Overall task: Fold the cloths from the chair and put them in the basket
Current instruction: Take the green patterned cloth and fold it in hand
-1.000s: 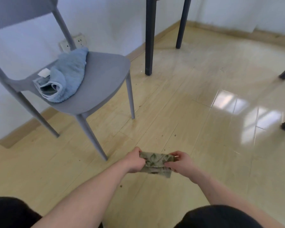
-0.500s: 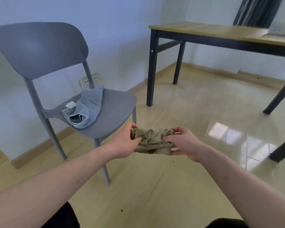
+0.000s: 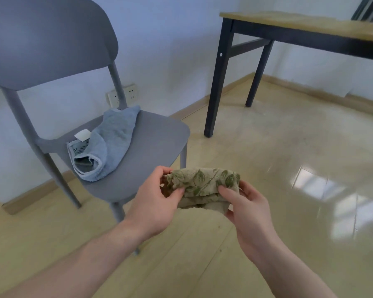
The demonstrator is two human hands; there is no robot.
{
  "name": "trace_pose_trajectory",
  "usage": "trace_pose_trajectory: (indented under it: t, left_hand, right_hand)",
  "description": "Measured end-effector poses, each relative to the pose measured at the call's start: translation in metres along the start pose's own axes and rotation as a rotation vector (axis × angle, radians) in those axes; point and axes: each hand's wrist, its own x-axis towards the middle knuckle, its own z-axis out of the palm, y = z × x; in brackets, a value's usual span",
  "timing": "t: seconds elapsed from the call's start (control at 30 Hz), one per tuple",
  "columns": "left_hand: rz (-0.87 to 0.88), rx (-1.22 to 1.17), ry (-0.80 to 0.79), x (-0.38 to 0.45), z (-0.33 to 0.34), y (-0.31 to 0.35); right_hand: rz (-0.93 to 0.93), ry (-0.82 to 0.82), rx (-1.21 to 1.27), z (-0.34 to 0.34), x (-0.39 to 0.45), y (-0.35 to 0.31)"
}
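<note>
A beige cloth with green leaf print [image 3: 202,186] is folded into a small bundle and held in the air in front of the chair. My left hand [image 3: 157,203] pinches its left end, thumb on top. My right hand [image 3: 248,209] grips its right end from the side and below. A crumpled light blue cloth [image 3: 114,138] with a white label lies on the seat of the grey chair [image 3: 151,147], to the left of my hands. No basket is in view.
A black-legged table with a wooden top [image 3: 299,24] stands at the back right. A wall socket [image 3: 121,95] sits behind the chair. Glossy floor [image 3: 289,168] spreads to the right.
My hands rose with the leaf-print cloth from near the floor to chair-seat height. The view tilted up, so the chair back and table came into sight.
</note>
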Motion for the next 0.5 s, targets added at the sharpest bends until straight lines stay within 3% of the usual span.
trace_pose_trajectory:
  t: [0.27, 0.37, 0.5]
  left_hand:
    - [-0.294, -0.123, 0.129, 0.033, 0.011, -0.005]
    - [-0.397, -0.127, 0.098, 0.036, -0.004, 0.037]
    - [-0.35, -0.099, -0.03, 0.047, -0.042, 0.15]
  right_hand:
    - [0.197, 0.082, 0.016, 0.02, 0.038, -0.001]
    - [0.285, 0.061, -0.013, 0.018, 0.027, -0.05]
    - [0.298, 0.04, -0.079, 0.001, 0.007, -0.165]
